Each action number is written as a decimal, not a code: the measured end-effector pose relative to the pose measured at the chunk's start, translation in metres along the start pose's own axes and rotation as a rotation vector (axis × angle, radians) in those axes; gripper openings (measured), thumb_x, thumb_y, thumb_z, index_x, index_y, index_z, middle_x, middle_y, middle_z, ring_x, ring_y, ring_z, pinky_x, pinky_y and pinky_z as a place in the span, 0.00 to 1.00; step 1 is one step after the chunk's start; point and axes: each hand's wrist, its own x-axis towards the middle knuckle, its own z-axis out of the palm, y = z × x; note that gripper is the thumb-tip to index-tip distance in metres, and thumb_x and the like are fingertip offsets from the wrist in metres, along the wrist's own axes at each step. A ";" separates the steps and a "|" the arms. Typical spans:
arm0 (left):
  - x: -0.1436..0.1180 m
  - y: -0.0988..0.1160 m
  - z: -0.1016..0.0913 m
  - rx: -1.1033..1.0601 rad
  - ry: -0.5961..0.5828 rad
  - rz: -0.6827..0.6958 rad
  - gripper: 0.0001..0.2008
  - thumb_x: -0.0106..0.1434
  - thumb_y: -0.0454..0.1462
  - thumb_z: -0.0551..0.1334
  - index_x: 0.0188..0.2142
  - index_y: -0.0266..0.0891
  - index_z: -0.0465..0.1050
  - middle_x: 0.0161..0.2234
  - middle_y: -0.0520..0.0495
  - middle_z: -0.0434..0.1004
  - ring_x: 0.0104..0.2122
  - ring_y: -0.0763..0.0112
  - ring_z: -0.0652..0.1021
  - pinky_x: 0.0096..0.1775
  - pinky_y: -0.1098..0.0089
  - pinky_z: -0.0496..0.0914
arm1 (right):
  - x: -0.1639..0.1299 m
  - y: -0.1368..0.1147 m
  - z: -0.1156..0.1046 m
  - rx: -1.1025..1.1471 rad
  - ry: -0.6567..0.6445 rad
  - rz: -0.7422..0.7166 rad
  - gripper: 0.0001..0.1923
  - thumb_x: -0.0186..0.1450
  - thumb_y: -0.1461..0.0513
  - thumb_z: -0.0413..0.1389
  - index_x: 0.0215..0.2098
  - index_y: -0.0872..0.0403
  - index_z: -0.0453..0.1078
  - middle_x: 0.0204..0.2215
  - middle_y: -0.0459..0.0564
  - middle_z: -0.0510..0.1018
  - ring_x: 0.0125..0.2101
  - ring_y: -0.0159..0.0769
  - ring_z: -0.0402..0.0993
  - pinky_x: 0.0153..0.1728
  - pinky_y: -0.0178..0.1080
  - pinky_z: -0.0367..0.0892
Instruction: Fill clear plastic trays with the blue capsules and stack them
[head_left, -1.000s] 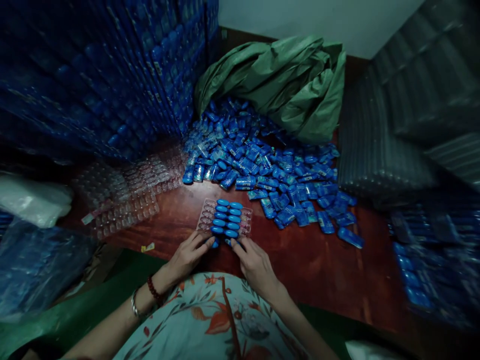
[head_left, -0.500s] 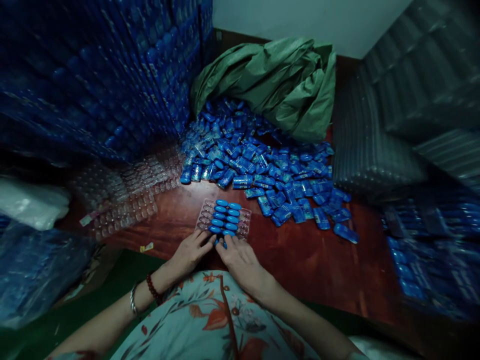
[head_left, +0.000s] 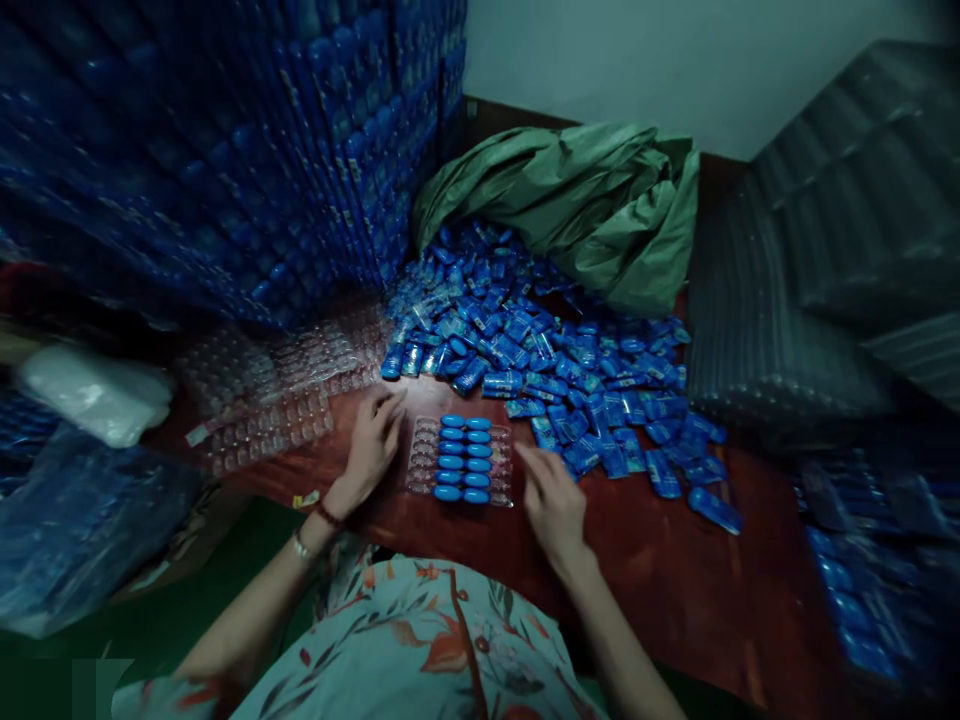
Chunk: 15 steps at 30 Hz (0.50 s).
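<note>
Table (head_left: 675, 590): reddish, seems a steady flat base.
Packet pile (head_left: 555, 375): toward the table's far side.
Clear tray (head_left: 424, 455): on the table; better steady its edges.
Left hand (head_left: 379, 435): loosely curled, left of the tray, seemingly holding nothing.
Right hand (head_left: 553, 495): loosely spread, beside the tray; contact I cannot tell.
Blue pieces (head_left: 478, 464): two middle columns; gentle pressing should keep them straight.

Top's a pale minty green shirt (head_left: 420, 630) with a floral print, big orangey-red blooms plus thin dark leafy sprigs. There's a rusty-brown strip (head_left: 466, 645) down the front, with a couple of round reddish dots by it, can't tell if they're buttons or print. Same sort of pattern on the left sleeve (head_left: 180, 697). Above the left hand (head_left: 373, 450): dark red beaded bracelet (head_left: 328, 514), then a shiny silvery bangle (head_left: 300, 544).
</note>
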 end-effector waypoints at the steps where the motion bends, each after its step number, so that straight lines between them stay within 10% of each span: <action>1: 0.015 -0.004 0.004 0.117 -0.039 -0.048 0.19 0.65 0.35 0.53 0.55 0.35 0.63 0.46 0.37 0.67 0.45 0.59 0.70 0.47 0.60 0.67 | 0.014 0.011 0.001 -0.070 -0.022 0.044 0.20 0.66 0.68 0.43 0.53 0.52 0.66 0.44 0.55 0.72 0.44 0.39 0.68 0.42 0.39 0.65; 8: 0.069 -0.006 0.024 0.658 -0.282 -0.157 0.21 0.65 0.34 0.48 0.56 0.30 0.62 0.46 0.30 0.69 0.46 0.48 0.69 0.45 0.54 0.64 | 0.082 0.037 0.018 -0.411 -0.336 -0.010 0.22 0.63 0.67 0.48 0.56 0.56 0.62 0.44 0.59 0.70 0.44 0.47 0.63 0.38 0.44 0.60; 15: 0.047 -0.010 0.026 0.652 -0.292 -0.076 0.22 0.67 0.31 0.42 0.58 0.31 0.60 0.51 0.28 0.66 0.50 0.50 0.68 0.49 0.54 0.60 | 0.044 0.038 0.020 -0.108 -0.157 0.075 0.15 0.67 0.63 0.44 0.51 0.57 0.63 0.41 0.57 0.72 0.41 0.42 0.67 0.41 0.42 0.62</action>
